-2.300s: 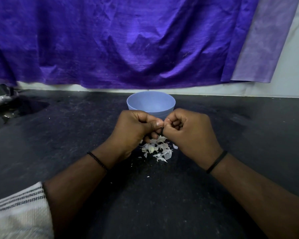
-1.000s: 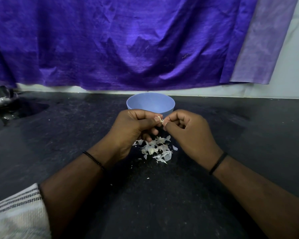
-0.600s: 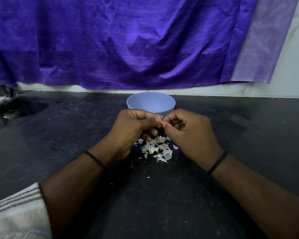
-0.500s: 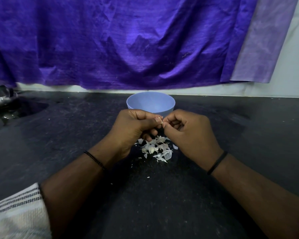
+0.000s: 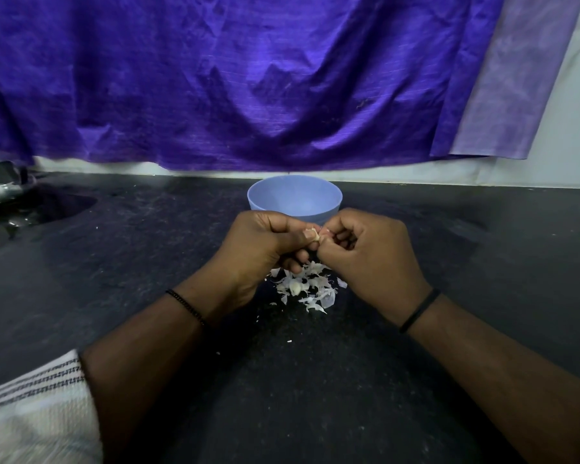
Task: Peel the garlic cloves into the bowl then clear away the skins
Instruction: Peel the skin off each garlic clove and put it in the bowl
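Since the frame half a second ago both hands have stayed at the same place, and the garlic clove point(image 5: 310, 234) now shows a little more between them. It is held above the tabletop point(image 5: 141, 262), just in front of the bowl point(image 5: 294, 195). The left hand point(image 5: 262, 244) pinches the clove with thumb and curled fingers, and the right hand point(image 5: 370, 254) pinches at its skin with curled fingers. Below the hands a small heap of skins point(image 5: 310, 289) lies on the tabletop, and a few white bits lie around it. The tabletop is black and speckled. Behind the bowl a purple cloth point(image 5: 248, 78) hangs over a white wall point(image 5: 566, 145). At the far left stands a shiny metal vessel point(image 5: 0, 185).
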`<state>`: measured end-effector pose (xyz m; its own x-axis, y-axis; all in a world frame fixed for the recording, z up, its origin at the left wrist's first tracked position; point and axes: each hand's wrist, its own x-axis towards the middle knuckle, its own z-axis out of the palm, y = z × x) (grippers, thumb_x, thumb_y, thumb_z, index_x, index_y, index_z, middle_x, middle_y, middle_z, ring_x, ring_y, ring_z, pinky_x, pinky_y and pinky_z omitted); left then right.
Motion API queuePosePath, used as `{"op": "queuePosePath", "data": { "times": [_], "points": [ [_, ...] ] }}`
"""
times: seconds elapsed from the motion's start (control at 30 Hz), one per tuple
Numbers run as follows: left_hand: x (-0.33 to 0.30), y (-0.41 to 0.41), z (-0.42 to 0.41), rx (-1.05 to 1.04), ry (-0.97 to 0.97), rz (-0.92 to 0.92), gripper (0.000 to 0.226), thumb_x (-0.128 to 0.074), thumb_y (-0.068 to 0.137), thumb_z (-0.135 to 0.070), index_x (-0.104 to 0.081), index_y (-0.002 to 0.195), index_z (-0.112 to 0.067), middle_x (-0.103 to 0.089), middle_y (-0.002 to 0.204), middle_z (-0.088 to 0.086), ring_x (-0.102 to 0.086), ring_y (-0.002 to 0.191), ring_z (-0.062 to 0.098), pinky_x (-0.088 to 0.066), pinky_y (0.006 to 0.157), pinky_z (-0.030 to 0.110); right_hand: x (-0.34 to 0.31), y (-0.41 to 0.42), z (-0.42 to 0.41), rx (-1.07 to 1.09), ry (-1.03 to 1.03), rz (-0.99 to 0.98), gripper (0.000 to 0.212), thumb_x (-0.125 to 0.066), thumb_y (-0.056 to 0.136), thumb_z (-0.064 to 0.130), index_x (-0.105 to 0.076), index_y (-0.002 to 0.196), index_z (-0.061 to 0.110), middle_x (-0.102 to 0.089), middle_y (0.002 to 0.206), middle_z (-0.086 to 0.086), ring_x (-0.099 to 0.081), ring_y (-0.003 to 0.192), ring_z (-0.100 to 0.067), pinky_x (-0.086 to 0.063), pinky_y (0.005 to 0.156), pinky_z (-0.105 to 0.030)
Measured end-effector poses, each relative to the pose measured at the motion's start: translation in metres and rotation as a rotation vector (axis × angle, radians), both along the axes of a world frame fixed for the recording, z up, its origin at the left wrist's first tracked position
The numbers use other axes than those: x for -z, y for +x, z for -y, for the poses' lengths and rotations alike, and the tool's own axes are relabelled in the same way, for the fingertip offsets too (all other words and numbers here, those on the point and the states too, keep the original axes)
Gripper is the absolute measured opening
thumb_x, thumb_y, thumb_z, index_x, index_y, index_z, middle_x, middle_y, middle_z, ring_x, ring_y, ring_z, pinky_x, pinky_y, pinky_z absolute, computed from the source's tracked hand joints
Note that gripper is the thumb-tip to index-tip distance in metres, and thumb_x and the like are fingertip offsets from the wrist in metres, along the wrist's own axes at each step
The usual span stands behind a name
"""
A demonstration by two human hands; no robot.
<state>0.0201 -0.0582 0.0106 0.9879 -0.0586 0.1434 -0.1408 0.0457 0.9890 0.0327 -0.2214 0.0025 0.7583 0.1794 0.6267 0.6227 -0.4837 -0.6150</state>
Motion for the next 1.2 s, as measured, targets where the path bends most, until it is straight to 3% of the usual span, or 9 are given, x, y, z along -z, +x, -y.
{"op": "queuePosePath", "data": {
  "times": [0.2,0.33,0.43,0.53,0.73,0.87,0.97,1.1,1.2],
  "points": [
    [-0.0035,0.0007,-0.0029,0.015,-0.033,-0.029,0.009,-0.065,0.086,0.002,-0.073,0.088,0.004,-0.07,0.072,0.012,-0.057,0.055,0.011,-0.049,0.047,0.02,-0.0002,0.0006,-0.0039,-0.069,0.136,-0.168,0.006,-0.072,0.082,0.01,-0.071,0.076,0.011,-0.069,0.066,0.003,-0.056,0.055,0.001,-0.043,0.053,-0.012],
    [-0.0052,0.0014,-0.0057,0.018,-0.046,-0.071,0.01,-0.063,0.088,0.003,-0.072,0.089,0.004,-0.07,0.072,0.011,-0.057,0.055,0.012,-0.05,0.047,0.02,-0.0001,0.0026,-0.0025,-0.125,0.142,-0.281,0.013,-0.066,0.09,0.011,-0.07,0.081,0.019,-0.073,0.075,0.008,-0.067,0.071,-0.011,-0.058,0.068,-0.034],
    [-0.0059,0.0006,-0.0048,0.055,-0.05,-0.102,0.01,-0.062,0.088,0.003,-0.072,0.089,0.004,-0.071,0.072,0.011,-0.058,0.054,0.011,-0.051,0.047,0.019,0.0004,0.0009,-0.0018,-0.133,0.166,-0.33,0.017,-0.063,0.09,0.01,-0.068,0.078,0.02,-0.072,0.071,0.011,-0.064,0.069,-0.012,-0.057,0.073,-0.045],
    [-0.006,-0.0002,-0.0045,0.088,-0.062,-0.126,0.011,-0.062,0.087,0.002,-0.072,0.091,0.004,-0.071,0.074,0.011,-0.058,0.055,0.011,-0.051,0.048,0.019,0.0007,0.0,-0.0019,-0.148,0.219,-0.382,0.014,-0.063,0.085,0.016,-0.067,0.073,0.021,-0.071,0.07,0.0,-0.059,0.066,-0.02,-0.054,0.068,-0.054],
    [-0.0064,0.0004,-0.0064,0.083,-0.054,-0.113,0.016,-0.064,0.087,0.001,-0.071,0.101,0.005,-0.072,0.081,0.012,-0.059,0.057,0.011,-0.052,0.049,0.02,-0.0015,-0.0004,-0.0025,-0.242,0.355,-0.49,0.016,-0.055,0.091,0.0,-0.066,0.082,0.007,-0.064,0.068,-0.001,-0.056,0.06,-0.01,-0.048,0.055,-0.02],
    [-0.0062,0.0009,-0.0062,0.027,-0.045,-0.097,0.012,-0.066,0.085,0.003,-0.072,0.095,0.003,-0.071,0.078,0.011,-0.058,0.054,0.01,-0.048,0.045,0.02,-0.0003,0.0001,-0.002,-0.25,0.378,-0.511,0.017,-0.055,0.093,0.001,-0.065,0.082,0.009,-0.064,0.068,-0.002,-0.057,0.059,-0.009,-0.048,0.054,-0.02],
    [-0.0057,0.0012,-0.006,-0.02,-0.012,-0.118,0.01,-0.069,0.084,0.002,-0.072,0.093,0.004,-0.07,0.077,0.012,-0.057,0.052,0.01,-0.044,0.042,0.02,0.0021,0.0026,-0.0003,-0.187,0.275,-0.399,0.013,-0.061,0.087,0.011,-0.065,0.076,0.018,-0.066,0.067,-0.006,-0.058,0.062,-0.011,-0.051,0.059,-0.032],
    [-0.0062,-0.0011,-0.0038,0.009,0.013,-0.165,0.014,-0.069,0.086,-0.007,-0.071,0.093,0.005,-0.069,0.075,0.011,-0.057,0.052,0.012,-0.042,0.041,0.019,0.0028,0.0002,-0.0003,-0.065,0.082,-0.166,0.014,-0.065,0.082,0.005,-0.061,0.074,0.016,-0.056,0.058,0.013,-0.051,0.055,-0.001,-0.039,0.055,-0.01],
    [-0.0071,-0.0021,-0.0038,0.021,0.011,-0.163,0.033,-0.074,0.079,-0.018,-0.069,0.099,0.008,-0.069,0.075,0.011,-0.057,0.053,0.013,-0.042,0.042,0.019,0.0014,-0.0007,0.0003,-0.037,0.043,-0.083,0.013,-0.066,0.08,0.003,-0.061,0.075,0.013,-0.054,0.059,0.012,-0.05,0.055,-0.002,-0.038,0.054,-0.01]
  ]
}}
